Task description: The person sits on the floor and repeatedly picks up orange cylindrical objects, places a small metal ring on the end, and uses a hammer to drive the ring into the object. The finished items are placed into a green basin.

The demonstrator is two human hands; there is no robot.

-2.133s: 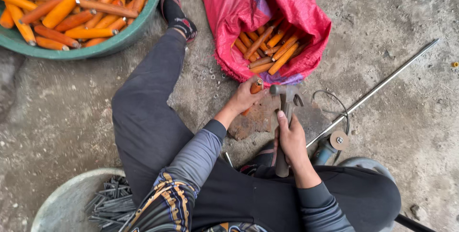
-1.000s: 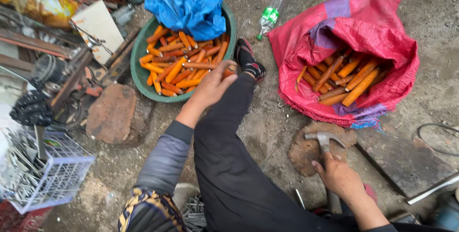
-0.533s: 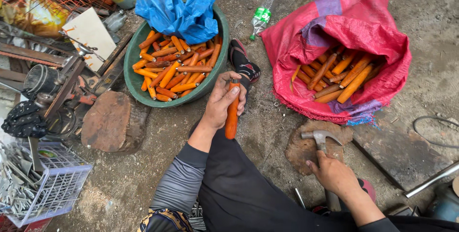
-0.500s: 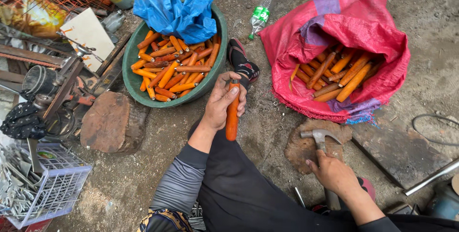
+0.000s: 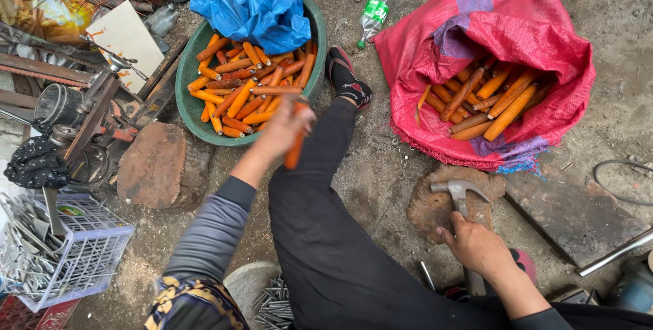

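While the left hand (image 5: 284, 126) clutches one blurred orange handle (image 5: 294, 154), the right hand (image 5: 476, 248) grasps one claw hammer (image 5: 457, 192).

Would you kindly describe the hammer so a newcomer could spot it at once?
Start at the big red sack of orange handles on the right. Just below it lies a flat brown block on the ground, and the hammer rests on it, held by the right hand. Its grey steel claw head is unique here.
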